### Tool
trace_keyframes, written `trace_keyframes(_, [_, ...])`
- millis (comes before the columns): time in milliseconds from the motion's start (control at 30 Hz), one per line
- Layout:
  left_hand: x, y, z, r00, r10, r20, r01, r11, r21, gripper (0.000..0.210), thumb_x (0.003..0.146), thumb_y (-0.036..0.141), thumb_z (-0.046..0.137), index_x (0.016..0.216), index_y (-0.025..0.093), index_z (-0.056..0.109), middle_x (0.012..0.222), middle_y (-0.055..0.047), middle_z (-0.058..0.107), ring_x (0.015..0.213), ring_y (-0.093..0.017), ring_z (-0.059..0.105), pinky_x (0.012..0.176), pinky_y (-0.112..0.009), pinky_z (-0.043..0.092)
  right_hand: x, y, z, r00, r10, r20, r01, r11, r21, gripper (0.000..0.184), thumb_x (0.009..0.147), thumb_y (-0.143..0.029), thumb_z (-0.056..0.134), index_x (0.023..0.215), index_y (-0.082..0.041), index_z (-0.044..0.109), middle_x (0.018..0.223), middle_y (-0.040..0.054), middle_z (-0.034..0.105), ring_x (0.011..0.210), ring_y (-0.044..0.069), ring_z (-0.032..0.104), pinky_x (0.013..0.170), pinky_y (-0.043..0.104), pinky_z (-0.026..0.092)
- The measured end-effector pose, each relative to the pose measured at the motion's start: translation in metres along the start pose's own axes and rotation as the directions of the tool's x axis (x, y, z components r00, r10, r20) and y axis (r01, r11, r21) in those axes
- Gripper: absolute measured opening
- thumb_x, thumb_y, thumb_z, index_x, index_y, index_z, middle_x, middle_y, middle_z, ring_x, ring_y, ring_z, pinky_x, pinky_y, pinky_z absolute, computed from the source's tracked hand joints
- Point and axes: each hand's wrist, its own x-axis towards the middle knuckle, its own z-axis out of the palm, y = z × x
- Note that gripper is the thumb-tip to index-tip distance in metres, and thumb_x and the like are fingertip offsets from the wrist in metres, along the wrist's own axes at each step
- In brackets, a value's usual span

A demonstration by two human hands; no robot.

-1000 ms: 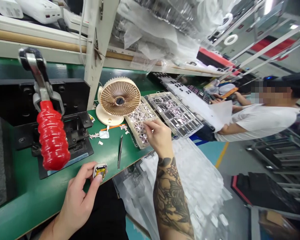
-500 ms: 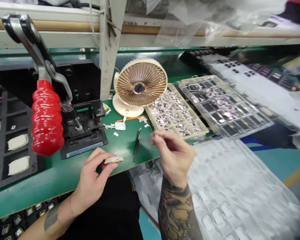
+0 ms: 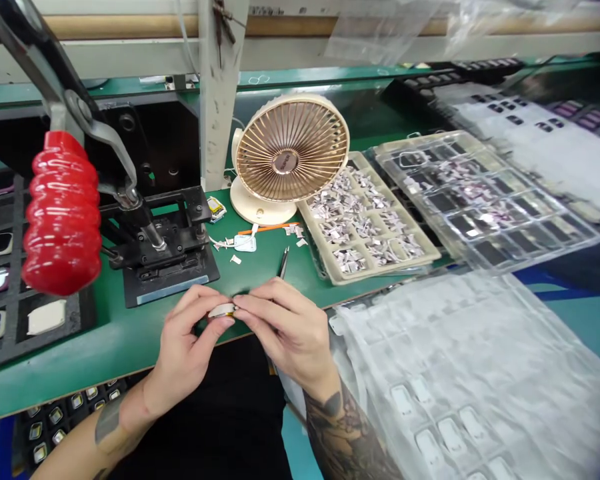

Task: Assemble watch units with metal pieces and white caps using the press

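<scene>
My left hand (image 3: 185,350) is closed around the edges of a small off-white watch case (image 3: 221,310), held on its side with a strip of yellow showing underneath. Thumb and fingertips of my right hand (image 3: 295,333) are pinched together at the right end of that case. Whatever is between them is too small and covered to make out. Just beyond my right fingers, dark tweezers (image 3: 284,262) lie on the green bench (image 3: 130,340), their lower part hidden by the hand.
On the left stands a press with a red ribbed handle (image 3: 63,213), beside a black tray (image 3: 80,317) of watch cases. A cream fan (image 3: 290,150) stands behind my hands. Rightward are a compartment tray (image 3: 353,273) of small white parts, a clear lidded box (image 3: 490,200) and a plastic-covered tray (image 3: 460,347).
My right hand has moved left and down, from beyond the tweezers to the right end of the watch case. My left hand keeps hold of the case. The camera view has shifted slightly.
</scene>
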Motion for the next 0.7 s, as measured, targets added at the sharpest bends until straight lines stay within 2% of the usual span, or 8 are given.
trace_keyframes(133, [0.001,0.004,-0.001,0.994,-0.085,-0.062,0.079,0.992,-0.097,0.014,0.11,0.032,0.076,0.109,0.023,0.086,0.102,-0.006,0.073,0.093,-0.02,0.067,0.081,-0.031,0.055,-0.013,-0.004,0.015,0.99,-0.091,0.106,0.111,0.974,-0.197,0.06,0.109,-0.035,0.075,0.165,-0.023,0.058,0.13,0.0168,0.08,0.112,0.032,0.079,0.091,0.049,0.069])
trace_keyframes(200, [0.003,0.007,-0.002,0.992,-0.104,-0.068,0.096,0.989,-0.113,0.018,0.11,0.034,0.076,0.104,0.021,0.086,0.096,-0.006,0.071,0.088,-0.02,0.065,0.078,-0.031,0.053,-0.019,-0.004,0.024,0.988,-0.116,0.102,0.142,0.945,-0.295,0.073,0.108,-0.036,0.077,0.174,-0.022,0.047,0.132,0.0192,0.08,0.111,0.034,0.08,0.088,0.05,0.068])
trace_keyframes(333, [0.004,0.01,-0.007,0.996,-0.076,-0.035,0.073,0.994,-0.084,0.022,0.11,0.035,0.075,0.096,0.02,0.083,0.089,-0.005,0.07,0.083,-0.019,0.064,0.075,-0.031,0.052,-0.023,0.0,0.034,0.977,-0.207,0.044,0.209,0.909,-0.36,0.074,0.107,-0.03,0.075,0.175,-0.02,0.046,0.124,0.0182,0.083,0.095,0.031,0.08,0.075,0.046,0.065])
trace_keyframes(433, [-0.001,0.01,-0.011,0.999,-0.053,-0.013,0.052,0.996,-0.072,0.019,0.109,0.033,0.076,0.097,0.021,0.084,0.092,-0.005,0.073,0.085,-0.018,0.067,0.076,-0.029,0.055,-0.023,-0.005,0.034,0.971,-0.228,0.069,0.238,0.909,-0.343,0.063,0.109,-0.033,0.072,0.168,-0.02,0.054,0.121,0.0158,0.084,0.095,0.029,0.081,0.076,0.044,0.065])
trace_keyframes(500, [-0.004,0.008,-0.011,0.999,-0.005,-0.046,0.003,0.999,-0.039,0.013,0.107,0.029,0.079,0.1,0.023,0.087,0.098,-0.004,0.077,0.09,-0.018,0.071,0.079,-0.029,0.057,-0.027,-0.008,0.032,0.981,-0.177,0.079,0.193,0.925,-0.327,0.059,0.111,-0.041,0.072,0.164,-0.019,0.059,0.126,0.0151,0.084,0.102,0.028,0.082,0.083,0.043,0.067])
trace_keyframes(567, [-0.004,0.005,-0.01,0.989,0.052,-0.142,-0.054,0.999,-0.006,0.006,0.103,0.026,0.084,0.103,0.023,0.089,0.103,-0.003,0.081,0.093,-0.019,0.074,0.082,-0.03,0.059,-0.039,-0.006,0.026,0.995,-0.088,0.055,0.101,0.939,-0.329,0.06,0.11,-0.048,0.072,0.161,-0.018,0.061,0.134,0.0159,0.082,0.114,0.027,0.081,0.092,0.043,0.068])
trace_keyframes(633, [-0.004,0.002,-0.006,0.952,0.074,-0.297,-0.074,0.997,0.012,0.009,0.095,0.026,0.092,0.103,0.022,0.09,0.104,-0.003,0.084,0.09,-0.021,0.075,0.082,-0.032,0.061,-0.06,-0.001,0.009,0.998,0.052,-0.027,-0.058,0.93,-0.364,0.058,0.11,-0.048,0.071,0.159,-0.018,0.063,0.137,0.0167,0.081,0.12,0.026,0.08,0.099,0.042,0.069])
trace_keyframes(700, [-0.005,-0.001,-0.004,0.922,0.026,-0.386,-0.027,1.0,0.004,0.021,0.086,0.027,0.099,0.103,0.02,0.089,0.105,-0.003,0.086,0.088,-0.023,0.078,0.086,-0.036,0.065,-0.089,0.004,-0.022,0.953,0.273,-0.131,-0.303,0.844,-0.442,0.047,0.113,-0.043,0.065,0.153,-0.019,0.068,0.128,0.0153,0.083,0.113,0.024,0.081,0.1,0.04,0.068])
